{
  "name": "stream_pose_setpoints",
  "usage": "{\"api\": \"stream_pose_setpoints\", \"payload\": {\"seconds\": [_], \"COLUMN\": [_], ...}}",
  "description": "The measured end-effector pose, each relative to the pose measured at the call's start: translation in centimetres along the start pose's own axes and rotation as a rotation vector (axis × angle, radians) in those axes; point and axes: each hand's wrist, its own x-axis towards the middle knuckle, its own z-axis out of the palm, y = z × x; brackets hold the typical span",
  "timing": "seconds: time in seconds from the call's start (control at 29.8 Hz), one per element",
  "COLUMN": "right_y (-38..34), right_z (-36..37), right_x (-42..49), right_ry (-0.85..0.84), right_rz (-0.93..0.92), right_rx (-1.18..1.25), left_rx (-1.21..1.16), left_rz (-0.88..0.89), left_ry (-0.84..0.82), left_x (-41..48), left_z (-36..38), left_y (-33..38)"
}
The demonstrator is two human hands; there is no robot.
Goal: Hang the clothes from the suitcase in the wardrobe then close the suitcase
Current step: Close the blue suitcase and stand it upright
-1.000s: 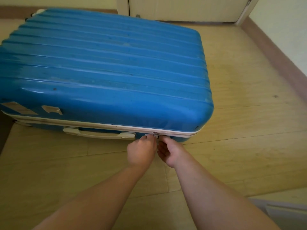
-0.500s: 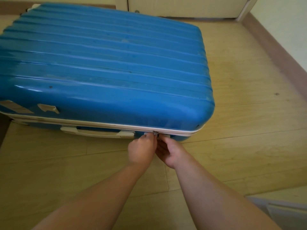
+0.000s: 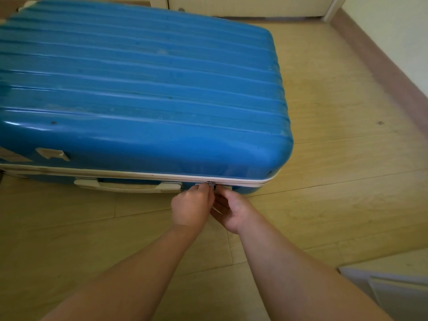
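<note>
While the blue suitcase (image 3: 139, 89) lies shut on the floor (image 3: 347, 158), left hand (image 3: 191, 209) and right hand (image 3: 231, 212) together at its near seam, fingers (image 3: 203, 188) pinching the zip pulls (image 3: 212, 184).

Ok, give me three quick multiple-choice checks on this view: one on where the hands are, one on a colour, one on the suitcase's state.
1. Where are the left hand and right hand working?
A) on top of the case
B) at the zip pulls on the near side, just right of the handle
C) at the far corner

2. What colour is the suitcase?
A) red
B) black
C) blue

3. How is the lid?
A) down on the base
B) propped open
C) taken off

Answers:
1 B, both hands' fingertips meet at the metal pulls.
2 C, it is plainly blue all over.
3 A, the lid lies flat and the cream seam shows no gap.
</note>
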Motion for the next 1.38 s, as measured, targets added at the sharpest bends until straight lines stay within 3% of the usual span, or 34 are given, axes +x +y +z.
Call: {"api": "stream_pose_setpoints", "payload": {"seconds": [0.1,0.24,0.4,0.87,1.14,1.38], "right_y": [-0.1,0.0,0.0,-0.1,0.8,1.8], "right_z": [-0.1,-0.1,0.0,0.2,-0.1,-0.4], "right_x": [-0.1,-0.1,-0.3,0.5,1.2,2.2], "right_ry": [-0.010,-0.010,0.003,0.022,-0.018,0.027], "right_rz": [-0.008,-0.014,-0.010,-0.021,-0.116,-0.186], "right_rx": [0.000,-0.018,-0.032,-0.012,0.055,0.016], "left_rx": [0.042,-0.066,-0.029,0.086,-0.036,-0.022], "left_rz": [-0.075,-0.134,-0.029,-0.107,-0.083,0.091], "left_ry": [-0.175,-0.266,-0.250,-0.286,-0.162,0.042], "left_x": [0.4,1.3,0.7,0.9,0.4,0.3], "left_z": [-0.7,-1.1,-1.4,-1.2,-1.0,0.4], "left_y": [0.4,0.1,-0.2,0.7,0.5,-0.9]}}
